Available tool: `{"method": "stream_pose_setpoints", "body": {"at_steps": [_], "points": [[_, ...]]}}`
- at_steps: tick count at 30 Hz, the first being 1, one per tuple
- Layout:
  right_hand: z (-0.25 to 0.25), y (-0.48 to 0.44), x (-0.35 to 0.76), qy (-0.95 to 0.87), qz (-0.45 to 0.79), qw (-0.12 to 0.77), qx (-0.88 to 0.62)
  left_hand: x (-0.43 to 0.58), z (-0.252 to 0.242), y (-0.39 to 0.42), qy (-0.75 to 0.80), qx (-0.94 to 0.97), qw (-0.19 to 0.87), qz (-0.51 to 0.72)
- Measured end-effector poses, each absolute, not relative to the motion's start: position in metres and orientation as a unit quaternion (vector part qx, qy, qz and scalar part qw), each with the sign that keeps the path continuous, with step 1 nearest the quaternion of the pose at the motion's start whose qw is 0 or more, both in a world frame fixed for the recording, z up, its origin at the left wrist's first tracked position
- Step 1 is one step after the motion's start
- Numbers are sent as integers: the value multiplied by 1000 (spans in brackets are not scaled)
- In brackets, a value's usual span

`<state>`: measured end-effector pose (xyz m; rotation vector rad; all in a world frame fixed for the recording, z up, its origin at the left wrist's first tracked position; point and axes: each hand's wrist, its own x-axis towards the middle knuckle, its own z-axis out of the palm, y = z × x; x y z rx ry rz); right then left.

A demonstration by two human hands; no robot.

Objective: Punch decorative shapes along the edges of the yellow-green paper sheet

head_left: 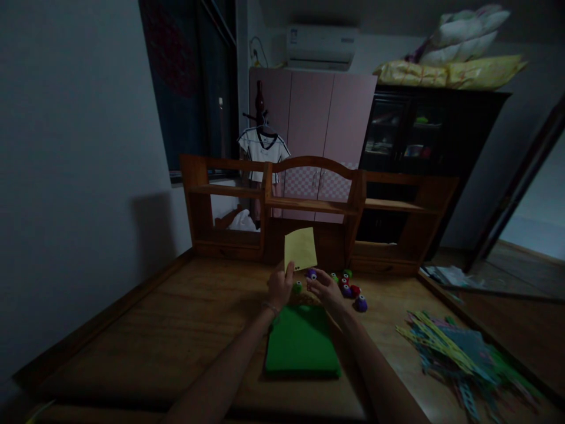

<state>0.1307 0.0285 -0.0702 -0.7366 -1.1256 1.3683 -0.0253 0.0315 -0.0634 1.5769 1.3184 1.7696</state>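
Note:
My left hand [280, 287] is closed on a square yellow card [301, 248], its thumb near the lower left corner. Small dark marks show along the card's bottom edge. Just to the right, my right hand [325, 288] pinches a small purple toy with a big eye [312, 274]. A green one-eyed toy [297, 287] is between the hands. Under my wrists a green, flat, cushion-like block [302, 344] lies on the wooden desk [176, 324]. Several more one-eyed toys in red, green and purple cluster right of my right hand, among them a purple toy [361, 303].
A wooden shelf unit [309, 205] stands along the desk's back edge. At the right lies a loose pile of coloured plastic strips and sheets [459, 347]. A wall [88, 176] borders the left side. Beyond are a pink wardrobe [309, 118] and a dark cabinet [410, 135].

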Motion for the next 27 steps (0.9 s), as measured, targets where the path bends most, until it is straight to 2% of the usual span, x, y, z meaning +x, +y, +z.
{"method": "stream_pose_setpoints", "body": {"at_steps": [4,13,27], "points": [[-65,19,122,-466,618,560,-295,-19,-59,26,430,589,191,657],[-70,26,123,-467,630,558,-270,-17,-60,26,475,635,138,593],[-70,30,130,-462,618,577,-267,-16,-64,29,455,678,161,554]]}}
